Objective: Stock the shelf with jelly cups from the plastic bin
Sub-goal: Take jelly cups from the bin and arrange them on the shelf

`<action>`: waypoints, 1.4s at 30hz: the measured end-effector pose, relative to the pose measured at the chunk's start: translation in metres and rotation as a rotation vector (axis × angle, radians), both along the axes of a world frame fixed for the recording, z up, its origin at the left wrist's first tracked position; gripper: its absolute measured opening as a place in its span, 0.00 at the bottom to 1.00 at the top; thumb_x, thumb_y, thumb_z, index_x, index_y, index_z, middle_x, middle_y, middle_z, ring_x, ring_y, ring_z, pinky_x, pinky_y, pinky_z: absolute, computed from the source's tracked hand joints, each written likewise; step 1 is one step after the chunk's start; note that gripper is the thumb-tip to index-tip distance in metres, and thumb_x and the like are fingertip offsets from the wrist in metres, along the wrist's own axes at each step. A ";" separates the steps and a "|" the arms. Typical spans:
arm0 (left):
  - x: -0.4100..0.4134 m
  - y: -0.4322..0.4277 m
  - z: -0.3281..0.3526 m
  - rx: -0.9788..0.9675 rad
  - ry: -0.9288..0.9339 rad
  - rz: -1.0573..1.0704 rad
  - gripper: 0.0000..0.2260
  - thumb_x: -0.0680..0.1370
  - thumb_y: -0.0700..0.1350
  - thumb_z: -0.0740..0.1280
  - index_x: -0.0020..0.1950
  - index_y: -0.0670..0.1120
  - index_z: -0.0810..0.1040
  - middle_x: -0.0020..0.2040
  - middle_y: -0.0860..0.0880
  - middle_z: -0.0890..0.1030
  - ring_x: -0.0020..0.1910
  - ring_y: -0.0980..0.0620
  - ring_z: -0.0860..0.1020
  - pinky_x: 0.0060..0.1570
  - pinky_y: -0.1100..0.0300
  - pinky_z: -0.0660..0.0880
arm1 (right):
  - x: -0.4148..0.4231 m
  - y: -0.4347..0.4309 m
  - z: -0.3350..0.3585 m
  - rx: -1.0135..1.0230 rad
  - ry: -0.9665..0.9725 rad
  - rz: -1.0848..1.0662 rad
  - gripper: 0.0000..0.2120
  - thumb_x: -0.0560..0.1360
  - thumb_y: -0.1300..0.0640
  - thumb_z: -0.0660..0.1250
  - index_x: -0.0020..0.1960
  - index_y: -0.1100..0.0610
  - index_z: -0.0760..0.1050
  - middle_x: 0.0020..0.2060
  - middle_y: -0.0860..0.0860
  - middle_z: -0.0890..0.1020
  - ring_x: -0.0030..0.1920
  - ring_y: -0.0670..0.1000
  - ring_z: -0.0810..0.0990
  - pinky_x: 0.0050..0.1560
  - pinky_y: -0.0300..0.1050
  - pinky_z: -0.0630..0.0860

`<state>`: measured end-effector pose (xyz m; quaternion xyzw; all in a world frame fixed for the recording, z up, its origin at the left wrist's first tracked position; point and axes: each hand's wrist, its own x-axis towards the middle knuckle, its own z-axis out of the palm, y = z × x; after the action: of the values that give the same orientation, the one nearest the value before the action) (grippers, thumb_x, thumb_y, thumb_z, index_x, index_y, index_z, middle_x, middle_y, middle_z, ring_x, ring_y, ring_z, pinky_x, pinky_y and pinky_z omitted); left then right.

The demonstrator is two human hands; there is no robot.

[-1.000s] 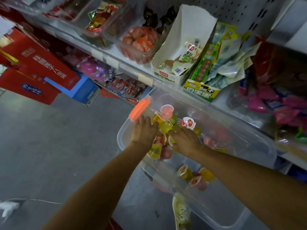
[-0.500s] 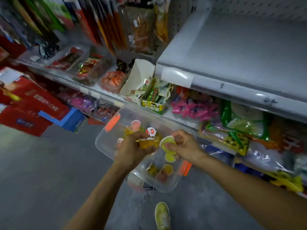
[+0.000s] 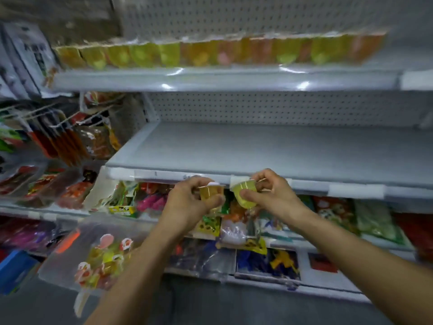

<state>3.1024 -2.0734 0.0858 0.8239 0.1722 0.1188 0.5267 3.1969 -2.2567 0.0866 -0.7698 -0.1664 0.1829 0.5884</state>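
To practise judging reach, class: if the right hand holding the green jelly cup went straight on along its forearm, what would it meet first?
Probably the shelf edge, just beyond the right hand and its green jelly cup; depth is unclear, so it might clear it.

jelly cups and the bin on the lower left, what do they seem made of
The amber jelly cup and green jelly cup: likely thin, clear, glossy plastic, since the coloured jelly shows through the walls. The plastic bin: translucent, smooth plastic, as its cups show through the wall.
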 end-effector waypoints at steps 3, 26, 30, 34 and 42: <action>0.014 -0.061 0.034 0.011 -0.065 -0.083 0.12 0.69 0.45 0.78 0.51 0.52 0.82 0.42 0.52 0.84 0.39 0.57 0.82 0.41 0.61 0.81 | 0.008 -0.069 0.034 0.030 -0.068 -0.090 0.16 0.69 0.60 0.76 0.50 0.56 0.70 0.49 0.62 0.79 0.42 0.65 0.83 0.40 0.64 0.81; 0.172 -0.185 0.222 0.188 -0.419 -0.179 0.22 0.67 0.52 0.79 0.58 0.49 0.80 0.50 0.49 0.81 0.45 0.50 0.83 0.50 0.50 0.81 | 0.177 -0.219 0.217 0.058 -0.537 -0.441 0.20 0.68 0.59 0.77 0.53 0.56 0.69 0.51 0.58 0.78 0.48 0.58 0.82 0.49 0.55 0.81; 0.205 -0.187 0.242 0.198 -0.457 -0.167 0.15 0.67 0.49 0.79 0.51 0.52 0.82 0.44 0.52 0.83 0.42 0.50 0.83 0.46 0.51 0.82 | 0.228 -0.210 0.216 -0.051 -0.537 -0.468 0.21 0.68 0.60 0.77 0.55 0.54 0.70 0.49 0.53 0.79 0.48 0.55 0.81 0.51 0.55 0.80; 0.233 -0.183 0.252 0.244 -0.473 -0.160 0.15 0.68 0.50 0.79 0.52 0.53 0.82 0.44 0.54 0.84 0.41 0.58 0.81 0.42 0.62 0.78 | 0.260 -0.200 0.215 -0.245 -0.625 -0.473 0.18 0.69 0.59 0.76 0.54 0.56 0.72 0.48 0.53 0.78 0.43 0.51 0.76 0.37 0.41 0.72; 0.263 -0.182 0.249 0.254 -0.491 -0.157 0.21 0.66 0.52 0.79 0.56 0.54 0.79 0.44 0.53 0.81 0.39 0.57 0.79 0.41 0.60 0.77 | 0.286 -0.202 0.207 -0.385 -0.648 -0.434 0.17 0.69 0.53 0.75 0.54 0.54 0.72 0.52 0.53 0.77 0.48 0.53 0.75 0.43 0.43 0.70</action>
<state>3.3653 -2.2550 0.3349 0.8407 -0.0411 0.2944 0.4527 3.4827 -2.4591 0.2936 -0.9003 -0.1397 -0.1686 0.3763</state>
